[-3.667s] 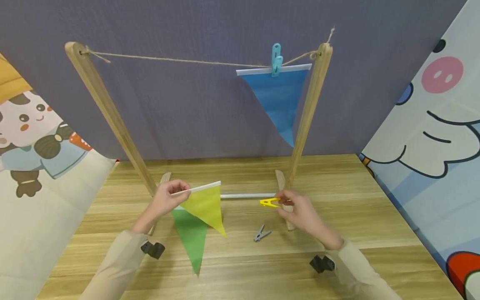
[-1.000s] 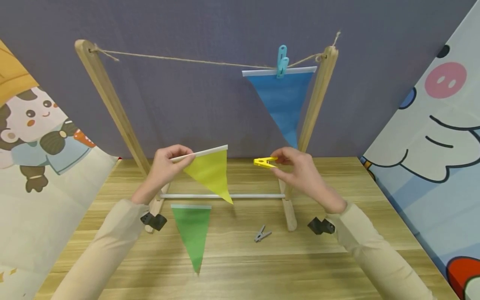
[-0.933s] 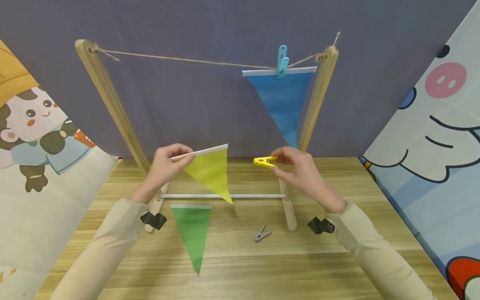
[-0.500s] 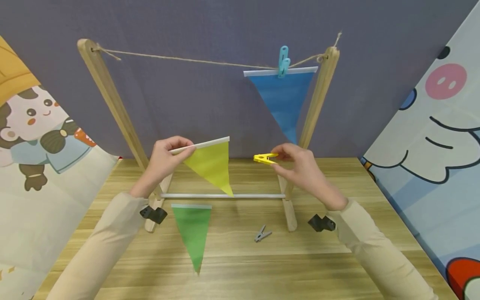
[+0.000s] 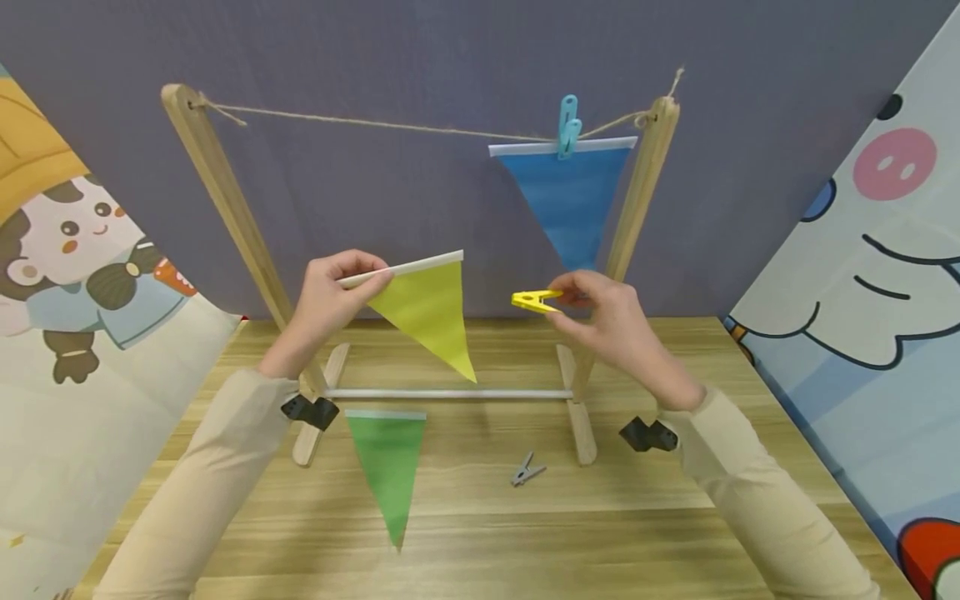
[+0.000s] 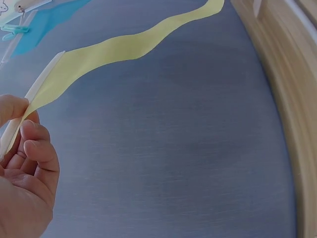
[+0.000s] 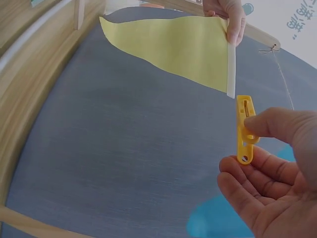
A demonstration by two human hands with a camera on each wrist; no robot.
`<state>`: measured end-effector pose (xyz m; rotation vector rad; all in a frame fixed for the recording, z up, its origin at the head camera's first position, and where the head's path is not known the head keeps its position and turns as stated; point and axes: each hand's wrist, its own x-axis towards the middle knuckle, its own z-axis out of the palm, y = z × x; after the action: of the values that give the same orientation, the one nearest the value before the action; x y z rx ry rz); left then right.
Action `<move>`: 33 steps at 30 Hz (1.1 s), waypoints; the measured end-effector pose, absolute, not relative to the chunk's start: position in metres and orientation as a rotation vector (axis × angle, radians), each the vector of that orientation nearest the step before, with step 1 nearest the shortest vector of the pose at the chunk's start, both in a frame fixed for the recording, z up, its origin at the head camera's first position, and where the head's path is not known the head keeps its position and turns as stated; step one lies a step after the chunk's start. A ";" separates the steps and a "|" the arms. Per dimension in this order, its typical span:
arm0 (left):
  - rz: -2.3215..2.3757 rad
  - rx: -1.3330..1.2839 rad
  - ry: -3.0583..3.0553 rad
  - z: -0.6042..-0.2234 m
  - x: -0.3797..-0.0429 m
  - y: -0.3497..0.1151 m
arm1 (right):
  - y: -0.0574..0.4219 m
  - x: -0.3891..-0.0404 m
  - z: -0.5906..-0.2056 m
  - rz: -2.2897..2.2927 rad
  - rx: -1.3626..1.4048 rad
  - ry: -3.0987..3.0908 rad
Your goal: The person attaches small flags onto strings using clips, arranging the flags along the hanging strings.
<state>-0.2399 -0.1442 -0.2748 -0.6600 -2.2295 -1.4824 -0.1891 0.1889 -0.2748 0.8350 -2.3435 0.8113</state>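
My left hand pinches the white top edge of a yellow pennant, which hangs in the air below the string. A yellow clothespin is pinched by its handle end between the thumb and fingers of my right hand; its nose points left toward the pennant. In the right wrist view the clothespin is just short of the pennant's white edge, apart from it. A blue pennant hangs at the right of the twine, held by a light-blue clothespin.
The twine spans two wooden posts joined low down by a white rod. On the wooden table lie a green pennant and a grey clothespin. A grey-purple backdrop stands behind the frame.
Both hands have risen from near the tabletop toward the string, carrying the yellow pennant and yellow clothespin. The green and blue pennants and grey clothespin have stayed in place.
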 end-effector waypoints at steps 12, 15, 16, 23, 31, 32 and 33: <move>-1.519 -0.704 -2.174 -0.243 -0.233 -0.135 | 0.191 -0.190 -0.257 0.789 0.816 -2.345; -1.524 -0.709 -2.171 -0.236 -0.230 -0.132 | 0.191 -0.190 -0.254 0.799 0.824 -2.332; -1.512 -0.707 -2.173 -0.237 -0.233 -0.132 | 0.191 -0.191 -0.254 0.803 0.829 -2.328; -1.485 -0.723 -2.151 -0.241 -0.251 -0.133 | 0.191 -0.193 -0.248 0.781 0.840 -2.311; -1.482 -0.714 -2.153 -0.226 -0.251 -0.131 | 0.188 -0.195 -0.239 0.780 0.841 -2.301; -1.485 -0.711 -2.154 -0.224 -0.252 -0.131 | 0.187 -0.196 -0.237 0.778 0.841 -2.300; -1.485 -0.708 -2.154 -0.222 -0.253 -0.131 | 0.187 -0.196 -0.236 0.780 0.843 -2.299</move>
<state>-0.2531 -0.1307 -0.2222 -0.7083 -2.1544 -1.4849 -0.1958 0.1866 -0.2362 0.8428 -2.2989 0.7802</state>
